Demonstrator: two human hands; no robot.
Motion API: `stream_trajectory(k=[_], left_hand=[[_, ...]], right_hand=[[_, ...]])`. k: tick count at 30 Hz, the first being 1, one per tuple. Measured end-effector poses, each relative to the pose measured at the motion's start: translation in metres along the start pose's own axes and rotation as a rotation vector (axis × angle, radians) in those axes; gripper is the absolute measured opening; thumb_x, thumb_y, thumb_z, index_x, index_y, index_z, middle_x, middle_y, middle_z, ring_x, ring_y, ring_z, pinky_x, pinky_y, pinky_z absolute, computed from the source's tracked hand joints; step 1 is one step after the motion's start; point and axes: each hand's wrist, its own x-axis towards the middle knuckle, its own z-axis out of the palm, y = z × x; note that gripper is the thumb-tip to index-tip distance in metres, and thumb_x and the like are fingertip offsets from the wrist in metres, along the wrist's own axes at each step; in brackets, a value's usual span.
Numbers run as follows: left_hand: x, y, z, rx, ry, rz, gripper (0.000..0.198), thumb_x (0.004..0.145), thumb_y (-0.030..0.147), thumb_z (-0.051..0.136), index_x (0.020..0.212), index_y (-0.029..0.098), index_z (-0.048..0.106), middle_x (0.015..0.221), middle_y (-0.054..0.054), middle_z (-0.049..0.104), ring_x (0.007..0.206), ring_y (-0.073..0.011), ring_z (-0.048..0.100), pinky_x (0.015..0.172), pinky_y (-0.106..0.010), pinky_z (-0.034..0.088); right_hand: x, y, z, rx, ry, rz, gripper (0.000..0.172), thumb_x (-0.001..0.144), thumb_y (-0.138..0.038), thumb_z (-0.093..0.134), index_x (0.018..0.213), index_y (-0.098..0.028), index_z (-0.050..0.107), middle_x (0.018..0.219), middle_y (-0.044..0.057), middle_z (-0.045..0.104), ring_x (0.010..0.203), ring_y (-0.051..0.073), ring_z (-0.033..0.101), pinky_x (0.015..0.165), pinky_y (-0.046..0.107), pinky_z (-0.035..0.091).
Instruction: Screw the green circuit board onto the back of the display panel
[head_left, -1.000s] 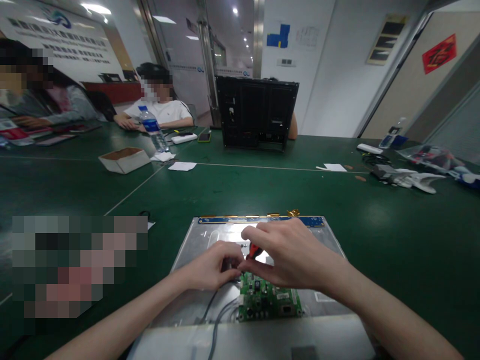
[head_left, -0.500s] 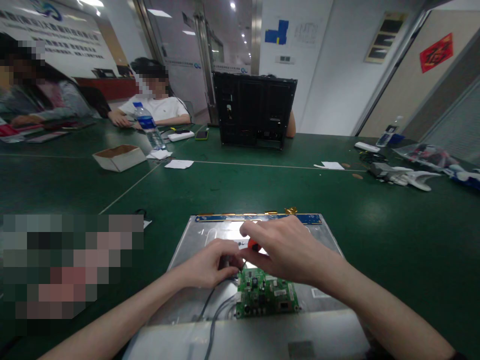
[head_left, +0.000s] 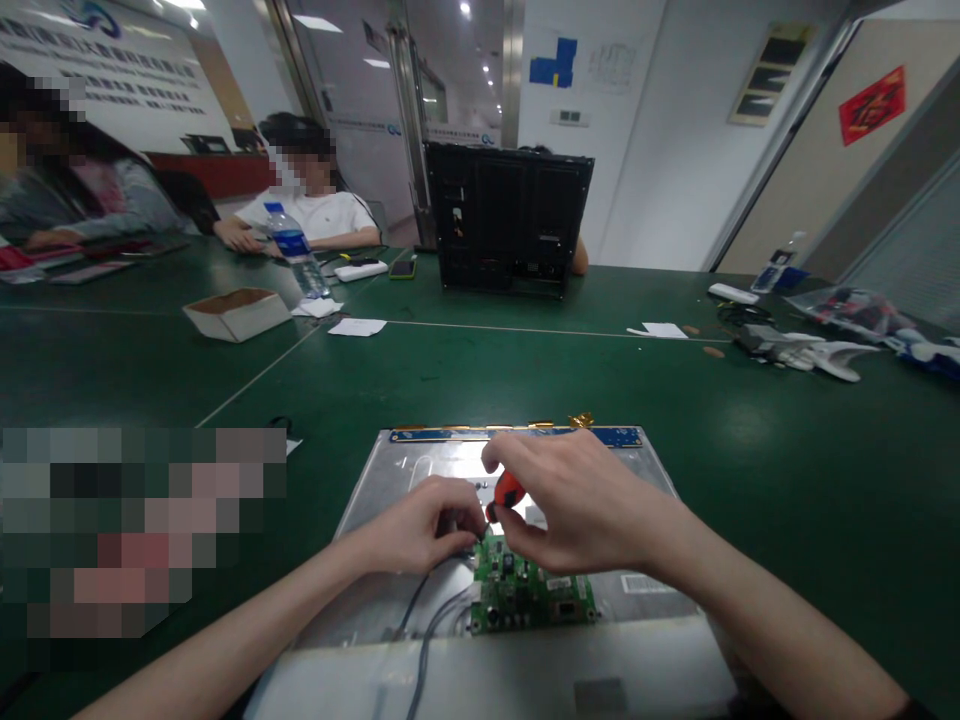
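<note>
A metal display panel (head_left: pixel 360 600) lies flat on the green table, with a blue circuit strip (head_left: pixel 442 436) along its far edge. On it sits a green circuit board (head_left: pixel 525 595). My right hand (head_left: pixel 570 500) grips a red and black screwdriver (head_left: pixel 510 489) above the board's upper left corner, its shaft pointing down. My left hand (head_left: pixel 431 525) is pinched at that same corner, beside the shaft; what its fingertips hold is too small to tell. Grey cables (head_left: pixel 426 650) run from the board's left side toward the near edge.
A black monitor housing (head_left: pixel 510 220) stands upright across the table (head_left: pixel 465 375). An open box (head_left: pixel 238 315) and a water bottle (head_left: pixel 295 250) are at the back left. White gloves (head_left: pixel 814 353) and cables lie to the right. Two people sit at the far left.
My right hand's fingers have shifted round the screwdriver, and more of its red handle shows. My left hand has barely moved.
</note>
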Motion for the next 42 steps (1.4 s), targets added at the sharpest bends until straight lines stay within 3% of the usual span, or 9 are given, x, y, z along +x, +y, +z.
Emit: stream_trajectory(k=[5,10,15,20,25,30,35,42], left_hand=[[0.001,0.0022,-0.0004,0.019,0.008,0.007,0.007,0.081,0.02,0.058,0.077,0.015,0.061,0.067,0.0,0.057,0.061,-0.014,0.051,0.057,-0.024,0.038],[-0.0001,0.0039,-0.0001,0.011,0.019,-0.011,0.008,0.08,0.018,0.057,0.085,0.015,0.063,0.074,-0.001,0.062,0.067,-0.0157,0.054,0.062,-0.025,0.041],[-0.0001,0.0027,0.0,0.025,-0.004,-0.014,0.004,0.079,0.017,0.057,0.077,0.015,0.06,0.069,-0.001,0.059,0.066,-0.0161,0.054,0.063,-0.025,0.041],[-0.0002,0.0019,0.0005,-0.002,-0.008,-0.015,0.006,0.081,0.017,0.056,0.083,0.015,0.061,0.073,-0.001,0.061,0.066,-0.0153,0.054,0.06,-0.024,0.041],[-0.0002,0.002,0.0001,0.024,-0.019,0.0,0.004,0.082,0.017,0.055,0.079,0.015,0.057,0.072,-0.001,0.059,0.065,-0.0148,0.053,0.06,-0.024,0.04],[-0.0015,0.0025,0.0015,0.014,0.024,0.004,0.005,0.08,0.014,0.056,0.083,0.015,0.06,0.076,-0.002,0.062,0.068,-0.0159,0.055,0.061,-0.025,0.042],[-0.0019,0.0028,0.0012,0.025,0.011,0.002,0.004,0.081,0.015,0.056,0.082,0.015,0.06,0.073,-0.002,0.061,0.066,-0.0154,0.055,0.06,-0.024,0.041],[0.0003,0.0021,0.0001,-0.039,-0.023,-0.016,0.006,0.08,0.016,0.056,0.081,0.014,0.061,0.071,0.0,0.059,0.062,-0.0135,0.052,0.057,-0.023,0.04]], right_hand=[[0.002,-0.0013,0.0021,-0.042,-0.008,0.057,0.024,0.092,-0.044,0.051,0.095,-0.02,0.052,0.08,0.002,0.069,0.063,0.014,0.056,0.051,0.028,0.018],[0.002,-0.0018,0.0033,0.001,0.031,-0.005,0.018,0.087,-0.029,0.05,0.101,-0.017,0.051,0.089,0.004,0.068,0.067,0.014,0.057,0.051,0.027,0.021],[0.0025,-0.0015,0.0061,-0.045,0.022,0.05,0.024,0.093,-0.043,0.049,0.093,-0.019,0.052,0.077,0.002,0.068,0.061,0.014,0.056,0.051,0.029,0.017],[0.0019,-0.0024,0.0034,0.003,0.042,0.02,0.015,0.086,-0.028,0.051,0.098,-0.018,0.05,0.086,0.003,0.068,0.065,0.014,0.055,0.051,0.027,0.02],[0.0042,-0.0014,0.0028,-0.037,0.023,0.06,0.021,0.093,-0.04,0.049,0.092,-0.019,0.052,0.081,0.001,0.068,0.063,0.014,0.055,0.051,0.028,0.018],[0.0038,-0.0029,0.0036,-0.005,0.037,0.005,0.014,0.087,-0.027,0.05,0.097,-0.017,0.052,0.087,0.003,0.066,0.065,0.013,0.053,0.051,0.028,0.02],[0.002,-0.0029,0.0038,-0.029,0.028,0.036,0.019,0.092,-0.038,0.048,0.093,-0.019,0.052,0.079,0.002,0.067,0.06,0.013,0.052,0.051,0.028,0.018],[0.0025,-0.002,0.0023,0.021,0.028,-0.014,0.014,0.085,-0.029,0.052,0.094,-0.018,0.05,0.087,0.002,0.067,0.065,0.013,0.054,0.051,0.027,0.021]])
